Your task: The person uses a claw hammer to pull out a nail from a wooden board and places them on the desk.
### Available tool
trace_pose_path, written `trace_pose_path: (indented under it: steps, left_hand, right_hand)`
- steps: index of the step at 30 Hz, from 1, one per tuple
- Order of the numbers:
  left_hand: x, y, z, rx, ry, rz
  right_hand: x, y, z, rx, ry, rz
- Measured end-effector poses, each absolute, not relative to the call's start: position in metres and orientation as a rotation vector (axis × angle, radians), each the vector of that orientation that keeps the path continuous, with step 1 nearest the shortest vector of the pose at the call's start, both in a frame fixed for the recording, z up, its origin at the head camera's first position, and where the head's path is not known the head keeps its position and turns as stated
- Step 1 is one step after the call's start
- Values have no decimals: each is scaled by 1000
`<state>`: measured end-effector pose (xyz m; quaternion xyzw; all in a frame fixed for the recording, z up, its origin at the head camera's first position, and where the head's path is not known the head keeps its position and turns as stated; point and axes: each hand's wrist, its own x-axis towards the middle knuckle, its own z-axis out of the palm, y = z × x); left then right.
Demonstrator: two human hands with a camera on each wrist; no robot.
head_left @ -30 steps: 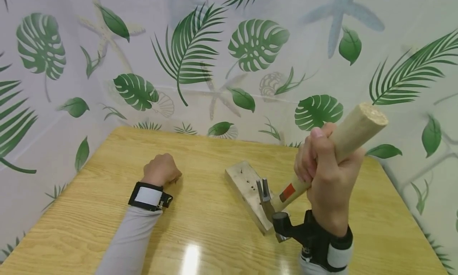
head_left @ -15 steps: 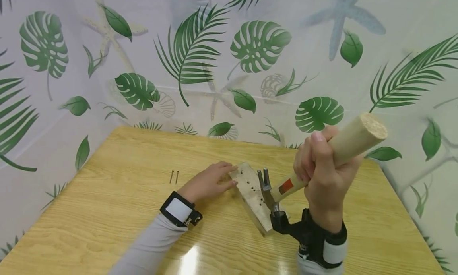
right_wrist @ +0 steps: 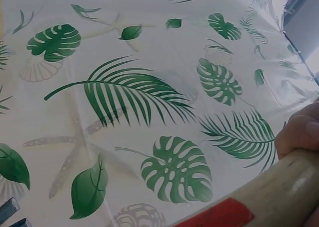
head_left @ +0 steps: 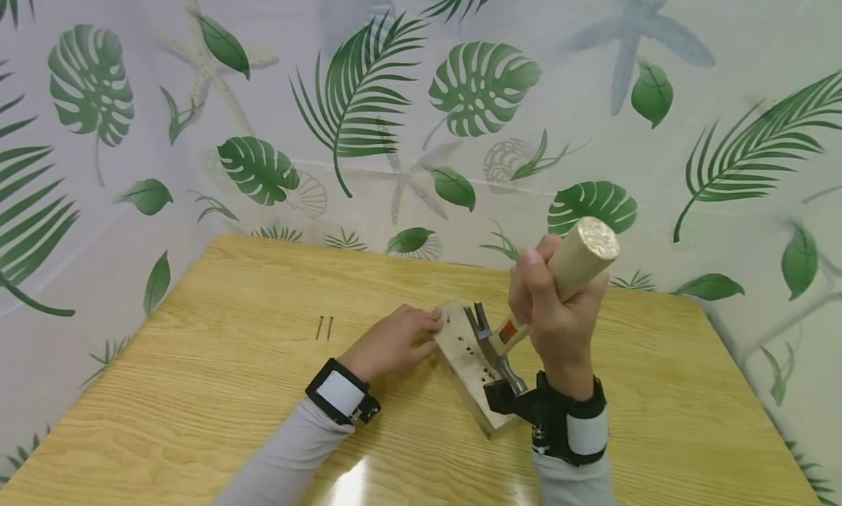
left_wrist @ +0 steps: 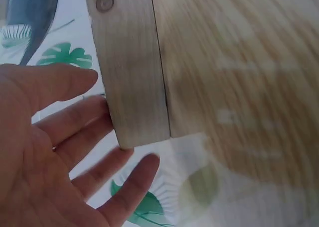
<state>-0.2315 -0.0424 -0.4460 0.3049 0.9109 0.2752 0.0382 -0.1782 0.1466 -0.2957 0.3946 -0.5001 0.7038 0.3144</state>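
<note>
A wooden block [head_left: 470, 367] sits mid-table [head_left: 197, 389], hemmed in by the left hand [head_left: 395, 341] against its near-left edge and by the hammer [head_left: 526, 316] gripped in the right hand [head_left: 555, 319] over its right side. Two nails [head_left: 324, 327] lie well apart to the left on open tabletop. Leaf-print curtain [head_left: 368, 111] closes off the table's far and side edges.

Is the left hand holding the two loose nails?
No, the nails lie on the table, while the left hand touches the block.
</note>
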Motion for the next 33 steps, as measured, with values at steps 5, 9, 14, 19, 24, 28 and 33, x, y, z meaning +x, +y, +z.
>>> trace_pose_path:
  steps: [5,9,14,19,24,28,33]
  left_hand:
    - [-238,-48,-450,965,2739,940]
    - [-241,-48,-452,1047,2702,969]
    - [-240,-47,-449,1032,2721,929]
    - [-237,-46,-447,977,2817,821]
    - [-237,-46,-447,988,2879,711]
    - [-236,-49,-447,936,2874,720]
    - [-235,-42,-446,915,2864,732]
  right_hand:
    - [-194,137,-311,1004,-1510,1797]
    - [-206,134,-319,900,-1671,1764]
    - [-227,140,-319,804,-1690,1887]
    - [-256,146,-315,769,-1765,2034]
    - [-287,135,-314,790,-1897,2100]
    - [-309,118,-318,761,-2056,2112]
    - [-323,110,-322,662,-2184,2076]
